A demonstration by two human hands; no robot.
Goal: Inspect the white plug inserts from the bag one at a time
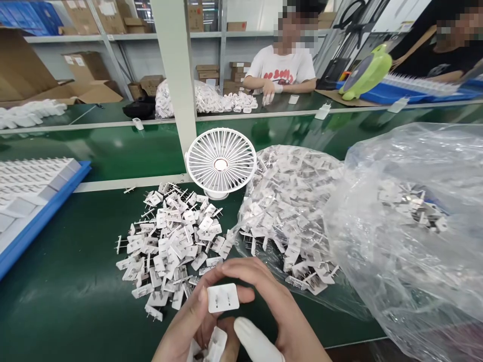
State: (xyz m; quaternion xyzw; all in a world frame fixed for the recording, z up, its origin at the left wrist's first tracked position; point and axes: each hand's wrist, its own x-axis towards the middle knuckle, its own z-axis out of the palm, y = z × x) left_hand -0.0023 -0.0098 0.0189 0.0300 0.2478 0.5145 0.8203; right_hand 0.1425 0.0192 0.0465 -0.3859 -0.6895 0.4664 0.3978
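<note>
I'm pinching one plug plate between both hands' fingers; beyond them, a big pile and bags remain.

L hand and R hand meet at bottom centre, fingertips pinching a small white rectangular plastic plug plate w/ two slots; more white pieces sit in the L palm. R thumb wears a white rubber finger cot. Just beyond, on the green bench mat, a loose heap of white two-prong plug inserts. Behind it a small white round desk fan. To the right, clear plastic bags of the same inserts. Blue tray w/ white parts at left. Two people sit across the far bench.
</note>
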